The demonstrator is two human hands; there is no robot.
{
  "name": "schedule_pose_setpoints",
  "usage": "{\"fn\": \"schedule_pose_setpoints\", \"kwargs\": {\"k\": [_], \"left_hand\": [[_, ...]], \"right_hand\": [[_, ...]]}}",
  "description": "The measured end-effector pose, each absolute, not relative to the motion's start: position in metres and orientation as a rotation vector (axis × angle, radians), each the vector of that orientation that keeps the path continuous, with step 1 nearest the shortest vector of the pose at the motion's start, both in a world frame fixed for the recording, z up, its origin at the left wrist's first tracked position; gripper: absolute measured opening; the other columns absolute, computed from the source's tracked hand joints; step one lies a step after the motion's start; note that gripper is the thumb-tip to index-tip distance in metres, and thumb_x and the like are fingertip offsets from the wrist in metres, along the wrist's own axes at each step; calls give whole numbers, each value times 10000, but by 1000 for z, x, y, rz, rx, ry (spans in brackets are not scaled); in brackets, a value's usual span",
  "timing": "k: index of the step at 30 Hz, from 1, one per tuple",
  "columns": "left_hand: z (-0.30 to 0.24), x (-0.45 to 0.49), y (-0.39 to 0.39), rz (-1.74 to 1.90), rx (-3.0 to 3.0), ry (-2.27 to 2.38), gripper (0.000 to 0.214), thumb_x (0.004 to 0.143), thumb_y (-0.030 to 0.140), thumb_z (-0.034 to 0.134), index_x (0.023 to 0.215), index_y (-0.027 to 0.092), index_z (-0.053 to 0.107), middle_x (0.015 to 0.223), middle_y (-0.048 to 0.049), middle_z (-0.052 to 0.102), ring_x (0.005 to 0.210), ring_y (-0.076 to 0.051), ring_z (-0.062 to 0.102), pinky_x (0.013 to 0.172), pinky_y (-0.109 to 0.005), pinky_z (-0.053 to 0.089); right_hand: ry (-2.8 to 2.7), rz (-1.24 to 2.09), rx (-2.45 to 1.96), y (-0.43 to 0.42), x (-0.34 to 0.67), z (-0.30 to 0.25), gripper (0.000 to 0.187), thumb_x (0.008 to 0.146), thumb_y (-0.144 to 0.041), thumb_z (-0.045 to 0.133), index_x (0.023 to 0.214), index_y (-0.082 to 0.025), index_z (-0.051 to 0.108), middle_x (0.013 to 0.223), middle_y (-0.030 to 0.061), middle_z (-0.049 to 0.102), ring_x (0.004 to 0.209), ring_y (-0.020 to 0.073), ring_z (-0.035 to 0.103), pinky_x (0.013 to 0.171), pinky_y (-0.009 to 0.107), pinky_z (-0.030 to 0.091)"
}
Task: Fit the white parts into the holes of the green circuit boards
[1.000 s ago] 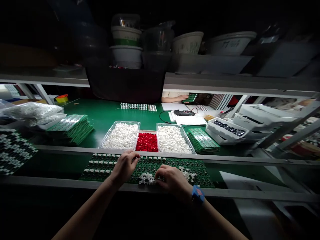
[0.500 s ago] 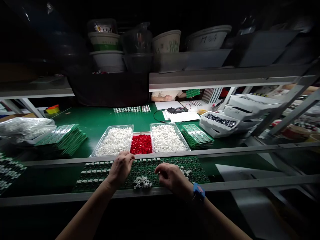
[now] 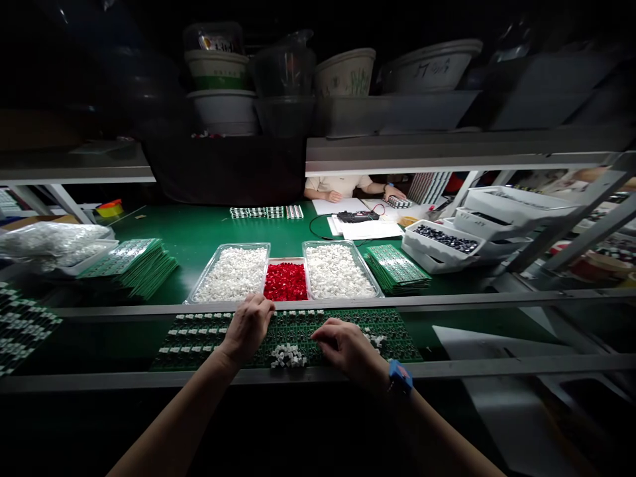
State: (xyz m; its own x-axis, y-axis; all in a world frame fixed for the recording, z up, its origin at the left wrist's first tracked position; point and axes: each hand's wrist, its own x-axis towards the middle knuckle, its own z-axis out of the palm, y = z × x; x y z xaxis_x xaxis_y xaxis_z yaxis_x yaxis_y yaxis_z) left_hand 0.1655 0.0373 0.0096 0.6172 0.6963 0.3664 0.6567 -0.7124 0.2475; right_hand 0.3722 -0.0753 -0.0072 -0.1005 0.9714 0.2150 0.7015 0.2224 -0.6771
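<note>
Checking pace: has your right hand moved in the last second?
Yes: the right hand has shifted from the white pile toward the far edge of the circuit board.

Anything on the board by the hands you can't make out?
Head view only:
- Circuit board: parts under the left hand and right hand are hidden by them.
- Board's far edge: hidden behind the grey rail.
- Loose white parts: too small to tell their orientation.

L hand [image 3: 247, 329] & R hand [image 3: 348, 351] both palm-down, R loosely curled.

Green workbench [image 3: 209, 228], circuit boards [image 3: 387, 338], clear plastic trays [image 3: 243, 244]
</note>
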Motion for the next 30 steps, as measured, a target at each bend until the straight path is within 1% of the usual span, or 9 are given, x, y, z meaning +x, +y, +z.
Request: {"fn": "schedule_pose_setpoints", "kwargs": {"k": [5, 9, 12, 16, 20, 24, 27, 30], "left_hand": [[12, 161, 26, 713, 2637, 1141, 106, 825, 122, 566, 858, 157, 661, 868, -79, 643, 883, -233, 581, 819, -354, 463], [11, 152, 10, 573, 2537, 980, 120, 827, 191, 593, 862, 188, 708, 876, -57, 654, 863, -200, 608, 815, -307, 474], [10, 148, 0, 483, 2529, 945, 123, 806, 205, 616, 853, 198, 728, 851, -56, 653, 854, -201, 606, 789, -296, 479], [10, 147, -6, 442, 2464, 1001, 116, 786, 173, 609, 813, 199, 719, 846, -52, 662, 850, -201, 606, 794, -294, 474], [10, 147, -9, 422, 2431, 1062, 104, 769, 139, 593, 777, 183, 686, 824, -49, 656, 859, -206, 605, 799, -290, 464], [7, 144, -13, 451, 2424, 1110, 111, 789, 134, 563, 775, 173, 666, 824, -54, 649, 855, -206, 595, 797, -290, 462], [4, 137, -16, 475, 2438, 1164, 121, 807, 129, 544, 786, 173, 655, 831, -58, 646, 857, -206, 590, 792, -288, 461], [3, 128, -17, 509, 2448, 1241, 137, 832, 131, 521, 797, 173, 647, 841, -64, 646, 866, -216, 584, 803, -308, 459]], "right_hand": [[-1845, 545, -1541, -71, 368, -1, 140, 778, -115, 566, 811, -168, 691, 804, 34, 676, 740, 136, 621, 708, 224, 462], [-1829, 578, -1512, -59, 364, 3, 119, 780, -139, 577, 796, -179, 688, 768, 11, 680, 700, 123, 615, 670, 207, 451], [-1838, 570, -1550, -45, 357, 4, 88, 770, -145, 599, 786, -172, 681, 709, -1, 670, 656, 120, 599, 638, 206, 441], [-1898, 450, -1572, -23, 343, 6, 58, 780, -158, 621, 796, -163, 677, 774, 18, 665, 702, 125, 594, 678, 218, 440], [-1965, 370, -1643, -8, 329, 10, 108, 821, -159, 585, 836, -163, 692, 829, 35, 656, 733, 127, 598, 706, 225, 434], [-2024, 292, -1756, -1, 319, 13, 161, 860, -187, 539, 865, -170, 699, 873, 46, 656, 782, 141, 604, 717, 233, 422], [-2054, 241, -1836, 1, 316, 13, 180, 875, -213, 522, 876, -174, 698, 888, 48, 651, 784, 148, 602, 704, 239, 412], [-2083, 227, -1882, 2, 314, 14, 186, 877, -220, 517, 884, -178, 698, 897, 49, 648, 784, 150, 600, 694, 243, 401]]}}
